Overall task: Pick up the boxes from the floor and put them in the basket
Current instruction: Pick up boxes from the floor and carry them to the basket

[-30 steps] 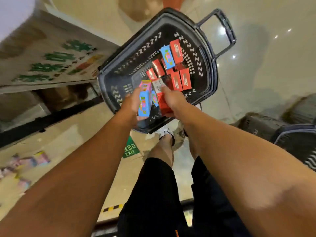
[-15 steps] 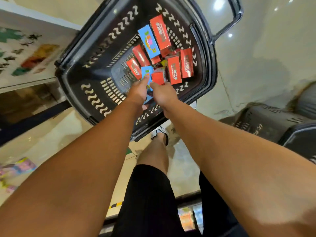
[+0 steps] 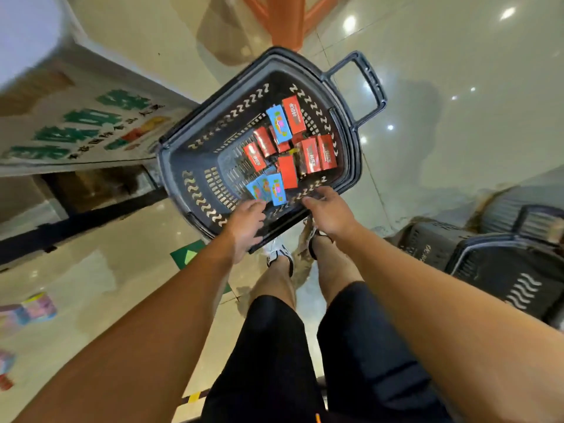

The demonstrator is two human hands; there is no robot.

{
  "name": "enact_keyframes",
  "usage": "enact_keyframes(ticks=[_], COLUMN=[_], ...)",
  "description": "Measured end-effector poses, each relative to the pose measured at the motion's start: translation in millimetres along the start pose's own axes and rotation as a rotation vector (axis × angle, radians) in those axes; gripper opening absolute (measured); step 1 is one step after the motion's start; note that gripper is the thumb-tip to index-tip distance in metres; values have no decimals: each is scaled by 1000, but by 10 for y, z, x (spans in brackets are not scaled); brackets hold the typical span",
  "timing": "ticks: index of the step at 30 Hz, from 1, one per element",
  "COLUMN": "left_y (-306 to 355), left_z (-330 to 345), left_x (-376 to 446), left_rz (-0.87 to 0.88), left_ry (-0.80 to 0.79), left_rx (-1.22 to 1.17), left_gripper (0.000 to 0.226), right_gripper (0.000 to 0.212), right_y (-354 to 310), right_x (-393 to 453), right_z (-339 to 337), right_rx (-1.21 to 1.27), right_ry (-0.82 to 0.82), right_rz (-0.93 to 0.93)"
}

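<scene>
A dark plastic basket (image 3: 195, 190) with a handle (image 3: 366, 83) stands on the floor in front of me. Several red boxes (image 3: 311, 154) and blue boxes (image 3: 276, 187) lie inside it. My left hand (image 3: 247, 227) hovers over the basket's near rim, empty, fingers loosely bent. My right hand (image 3: 326, 209) is beside it at the rim, also empty with relaxed fingers. More coloured boxes (image 3: 33, 309) lie blurred on the floor at the far left.
Other dark baskets (image 3: 503, 270) are stacked on the right. A white counter with green lettering (image 3: 76, 123) runs along the left. An orange stand (image 3: 283, 19) rises behind the basket. My legs and shoes (image 3: 279, 254) are below, by a green floor sign (image 3: 186, 254).
Both hands let go of the blue and red boxes inside the basket and pulled back to its near rim. The boxes now lie in the basket.
</scene>
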State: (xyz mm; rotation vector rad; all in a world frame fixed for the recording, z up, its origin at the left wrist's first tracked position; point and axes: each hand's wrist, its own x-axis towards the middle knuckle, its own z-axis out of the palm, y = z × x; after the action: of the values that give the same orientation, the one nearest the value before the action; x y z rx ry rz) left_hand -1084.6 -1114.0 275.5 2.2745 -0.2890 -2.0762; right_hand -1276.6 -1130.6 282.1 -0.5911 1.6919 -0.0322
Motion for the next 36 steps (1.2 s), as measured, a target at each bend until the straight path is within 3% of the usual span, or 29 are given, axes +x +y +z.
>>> enact_keyframes(ticks=[3,7,16,25,30,36], left_y=[-167,-414,-953,-1605,-2116,-3137], left_z=[-251,-588,-897,-747,-569,-191], left_x=[-561,-1250,-2307,-3064,-3485,-3578], left_rz=[55,112,252,304,334,163], left_ry=[1,67,223,429,504,567], left_rx=[31,29,-36,-120,-173,-333], left_gripper=[20,22,11,22,14,11], right_gripper=[45,57,57,30,19,11], right_y=[213,391,91,-478,-564,-765], right_x=[-419,-877,-1764,-2107,-2239,-2224], right_z=[-197,-493,-1024,-1468,-1544,-1460], right_rx=[-89,-192,-641,-858,-954,-1033], right_ry=[28,25,-100,-115,-148,-190], right_rz=[46,90,-135,-289,-309,-278])
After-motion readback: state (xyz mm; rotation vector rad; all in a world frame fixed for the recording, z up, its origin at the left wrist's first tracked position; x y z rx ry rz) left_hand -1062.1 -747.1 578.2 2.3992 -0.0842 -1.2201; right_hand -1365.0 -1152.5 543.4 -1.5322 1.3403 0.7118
